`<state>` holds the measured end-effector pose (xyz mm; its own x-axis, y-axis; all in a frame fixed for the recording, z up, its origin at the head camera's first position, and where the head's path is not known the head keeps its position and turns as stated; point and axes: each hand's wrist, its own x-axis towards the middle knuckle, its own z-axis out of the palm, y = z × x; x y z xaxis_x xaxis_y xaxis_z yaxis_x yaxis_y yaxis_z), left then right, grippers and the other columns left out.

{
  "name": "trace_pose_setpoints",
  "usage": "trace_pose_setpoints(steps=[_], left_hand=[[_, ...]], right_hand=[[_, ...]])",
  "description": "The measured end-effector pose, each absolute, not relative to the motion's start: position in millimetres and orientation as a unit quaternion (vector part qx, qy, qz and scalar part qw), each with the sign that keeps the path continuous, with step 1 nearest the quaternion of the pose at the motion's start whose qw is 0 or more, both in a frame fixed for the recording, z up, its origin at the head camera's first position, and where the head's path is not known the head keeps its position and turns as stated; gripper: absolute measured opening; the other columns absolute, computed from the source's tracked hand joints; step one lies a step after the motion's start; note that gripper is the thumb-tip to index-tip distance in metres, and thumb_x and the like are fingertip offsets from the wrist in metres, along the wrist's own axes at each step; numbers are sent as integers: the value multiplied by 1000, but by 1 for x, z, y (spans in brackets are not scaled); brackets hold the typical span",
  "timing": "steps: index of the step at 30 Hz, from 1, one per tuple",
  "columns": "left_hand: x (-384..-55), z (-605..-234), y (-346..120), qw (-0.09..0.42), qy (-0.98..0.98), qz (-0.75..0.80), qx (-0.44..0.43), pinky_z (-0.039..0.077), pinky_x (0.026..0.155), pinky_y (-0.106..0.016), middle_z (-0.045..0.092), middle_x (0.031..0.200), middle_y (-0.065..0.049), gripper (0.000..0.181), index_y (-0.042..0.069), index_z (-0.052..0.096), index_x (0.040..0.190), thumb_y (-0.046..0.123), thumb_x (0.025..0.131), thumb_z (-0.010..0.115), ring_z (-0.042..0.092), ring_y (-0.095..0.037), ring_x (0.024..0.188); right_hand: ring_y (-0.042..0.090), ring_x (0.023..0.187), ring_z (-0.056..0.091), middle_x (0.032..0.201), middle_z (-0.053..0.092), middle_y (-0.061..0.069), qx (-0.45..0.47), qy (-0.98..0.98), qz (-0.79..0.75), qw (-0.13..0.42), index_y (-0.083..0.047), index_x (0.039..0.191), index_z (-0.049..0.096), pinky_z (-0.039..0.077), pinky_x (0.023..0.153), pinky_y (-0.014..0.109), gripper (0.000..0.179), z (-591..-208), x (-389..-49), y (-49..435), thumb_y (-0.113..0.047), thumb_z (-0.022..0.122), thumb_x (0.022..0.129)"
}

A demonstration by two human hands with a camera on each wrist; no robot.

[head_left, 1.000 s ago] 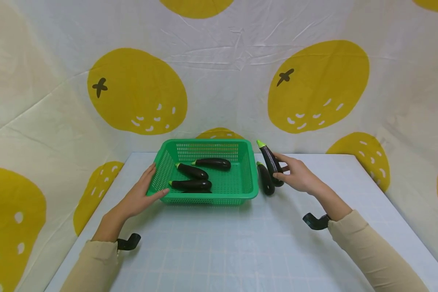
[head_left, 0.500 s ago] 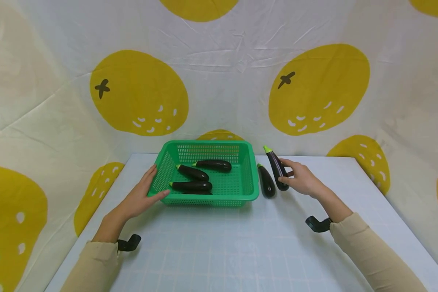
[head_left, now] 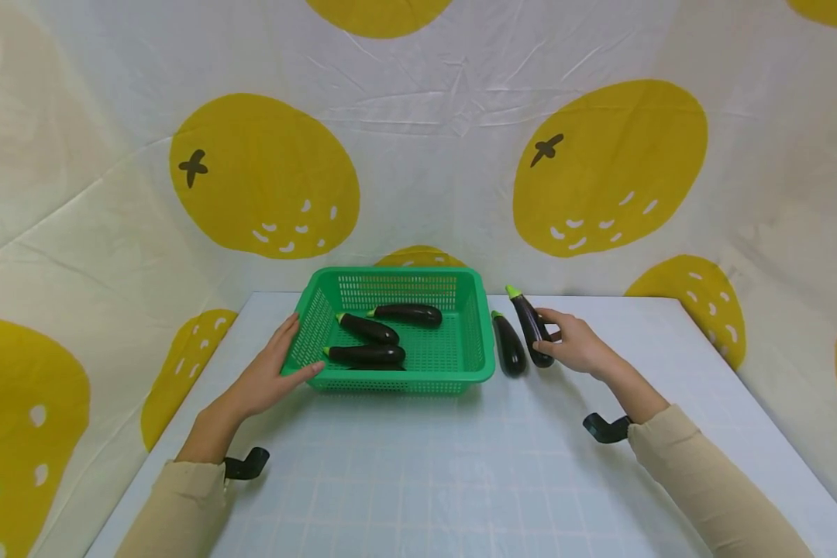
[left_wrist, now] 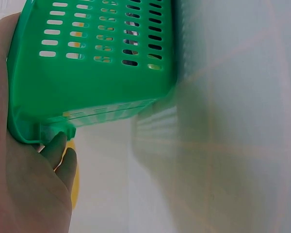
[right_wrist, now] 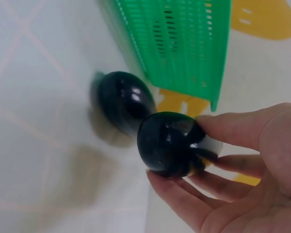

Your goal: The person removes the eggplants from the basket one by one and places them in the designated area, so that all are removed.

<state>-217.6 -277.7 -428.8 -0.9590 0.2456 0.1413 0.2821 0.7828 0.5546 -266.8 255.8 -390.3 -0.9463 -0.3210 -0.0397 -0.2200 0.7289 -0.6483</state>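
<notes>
My right hand (head_left: 573, 342) grips a dark eggplant (head_left: 530, 325) with a green stem, thumb on one side and fingers on the other. Its stem end leans up and away; in the right wrist view its rounded end (right_wrist: 167, 145) faces the camera. A second eggplant (head_left: 509, 345) lies on the table between it and the green basket (head_left: 401, 381). My left hand (head_left: 268, 372) holds the basket's near left corner, thumb over the front rim. In the left wrist view, fingertips (left_wrist: 63, 145) curl at the rim. Several eggplants (head_left: 367, 355) lie inside, one mostly hidden by the front wall.
A pale checked cloth covers the table (head_left: 432, 480). Behind it hangs a white sheet (head_left: 432, 186) printed with large yellow fruit, close to the basket's far side. More of the sheet borders the table at left and right.
My right hand has moved right and down with its eggplant, which has come away from overlapping the lying one. My left hand and the basket stay in place.
</notes>
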Motion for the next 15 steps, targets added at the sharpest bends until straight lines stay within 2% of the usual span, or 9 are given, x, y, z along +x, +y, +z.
trace_pose_setpoints(steps=[15], left_hand=[[-218, -430, -277, 26, -944, -300, -133, 21, 115, -73, 0, 173, -6, 102, 10, 5, 166, 58, 96, 62, 13, -41, 155]], right_hand=[[51, 123, 57, 151, 42, 35, -122, 930, -332, 97, 6, 155, 32, 56, 91, 53, 69, -418, -283, 267, -12, 67, 98]])
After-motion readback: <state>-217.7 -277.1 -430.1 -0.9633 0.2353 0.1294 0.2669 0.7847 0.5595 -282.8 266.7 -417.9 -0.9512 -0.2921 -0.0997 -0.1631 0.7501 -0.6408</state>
